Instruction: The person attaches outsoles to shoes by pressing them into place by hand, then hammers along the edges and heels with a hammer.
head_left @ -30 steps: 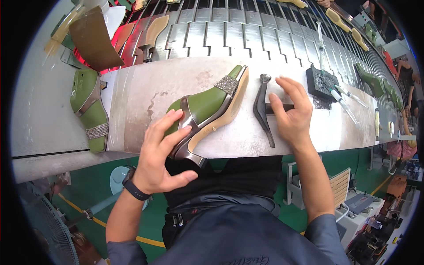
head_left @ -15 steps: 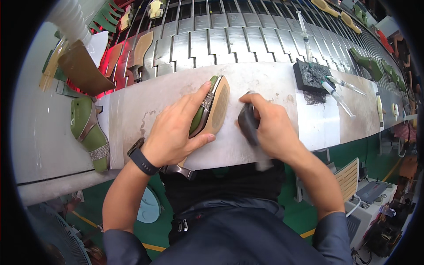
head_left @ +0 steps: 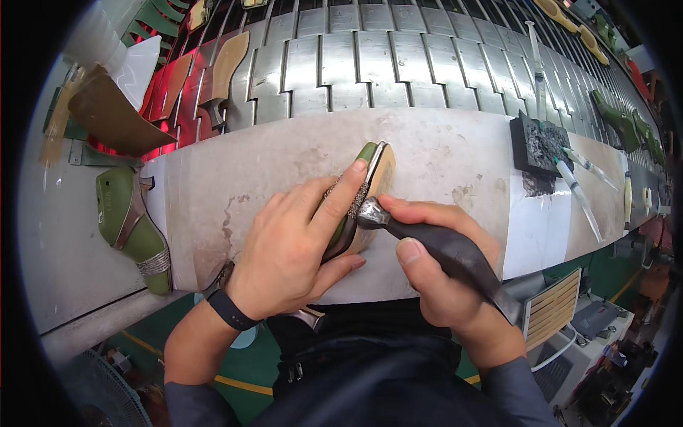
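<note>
My left hand point(head_left: 288, 245) is wrapped round a heeled sandal point(head_left: 384, 167) on a green last. The sandal lies tilted over the worktable, with its tan sole facing right and a glittery strap partly under my fingers. Its heel point(head_left: 311, 318) sticks out below my wrist, past the table's front edge. My right hand point(head_left: 452, 263) is closed on a dark metal hammer point(head_left: 445, 245) with a rounded, shiny face and a flared far end. That face touches or nearly touches the sandal where strap and sole meet.
Another sandal on a green last point(head_left: 131, 228) lies at the left. A black block point(head_left: 537, 146) with syringes stands at the right of the worktable point(head_left: 427, 149). Behind runs a slatted metal conveyor point(head_left: 341, 64) carrying tan soles point(head_left: 229, 67). Brown sheet material point(head_left: 114, 114) stands at the left.
My right hand has brought the hammer leftward from beside the sandal to its strap and sole edge. The left hand still holds the sandal. The whole view has shifted slightly.
</note>
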